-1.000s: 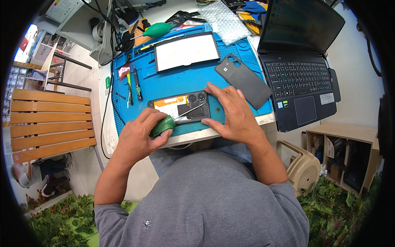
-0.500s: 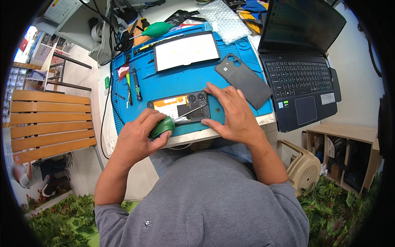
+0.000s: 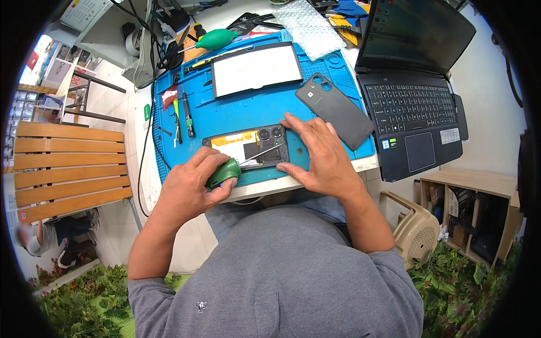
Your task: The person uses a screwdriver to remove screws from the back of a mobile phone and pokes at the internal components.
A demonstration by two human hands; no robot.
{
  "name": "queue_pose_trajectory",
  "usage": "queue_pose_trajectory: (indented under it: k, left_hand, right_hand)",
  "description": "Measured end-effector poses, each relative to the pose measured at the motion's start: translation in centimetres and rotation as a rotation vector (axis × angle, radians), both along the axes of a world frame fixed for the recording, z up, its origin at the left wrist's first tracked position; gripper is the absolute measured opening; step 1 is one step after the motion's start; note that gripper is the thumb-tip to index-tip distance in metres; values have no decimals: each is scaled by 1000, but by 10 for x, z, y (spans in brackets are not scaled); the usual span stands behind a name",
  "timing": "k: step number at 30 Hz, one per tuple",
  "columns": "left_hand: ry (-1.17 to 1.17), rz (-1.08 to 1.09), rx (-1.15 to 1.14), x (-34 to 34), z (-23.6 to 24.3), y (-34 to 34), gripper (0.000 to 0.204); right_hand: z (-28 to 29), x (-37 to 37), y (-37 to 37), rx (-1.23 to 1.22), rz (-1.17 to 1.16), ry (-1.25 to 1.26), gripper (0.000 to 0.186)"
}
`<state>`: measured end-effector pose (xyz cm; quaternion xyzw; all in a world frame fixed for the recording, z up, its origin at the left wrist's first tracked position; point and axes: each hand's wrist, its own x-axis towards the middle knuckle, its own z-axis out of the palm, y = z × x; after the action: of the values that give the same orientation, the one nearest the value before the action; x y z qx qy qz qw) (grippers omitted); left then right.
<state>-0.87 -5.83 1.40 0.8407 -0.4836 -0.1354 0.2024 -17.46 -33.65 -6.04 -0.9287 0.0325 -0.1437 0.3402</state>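
Observation:
A green rubber air blower (image 3: 226,173) is squeezed in my left hand (image 3: 193,183), fingers over its top and thumb below. Its thin metal nozzle (image 3: 262,153) slants up to the right across an opened smartphone (image 3: 251,152), ending close to the camera lenses. That phone lies lengthwise on a blue repair mat (image 3: 248,115), with its battery area and an orange flex cable exposed. My right hand (image 3: 321,155) spans the phone's right end, index finger at the far corner and thumb at the near one. The phone's dark back cover (image 3: 335,110) lies beyond that hand.
An open laptop (image 3: 414,107) stands at the right. A white-surfaced tray (image 3: 256,70), a second green blower (image 3: 217,39) and bubble wrap (image 3: 310,28) sit at the back. Screwdrivers (image 3: 187,115) lie left of the phone. A black cable (image 3: 145,152) hangs over the table's left edge.

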Motion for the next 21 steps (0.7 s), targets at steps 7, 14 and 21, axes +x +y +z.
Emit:
queue_pose_trajectory:
  k: [7,14,21]
  left_hand:
    - [-65,-33,-44,2,-4,-1,39]
    - [-65,-32,-39,2,-4,-2,39]
    - [-72,-28,-53,2,-6,-3,40]
  right_hand:
    - [-2,1,1,1,-1,-27,108]
    - [-3,0,1,5,-3,-27,107]
    - [-3,0,1,1,-2,-29,107]
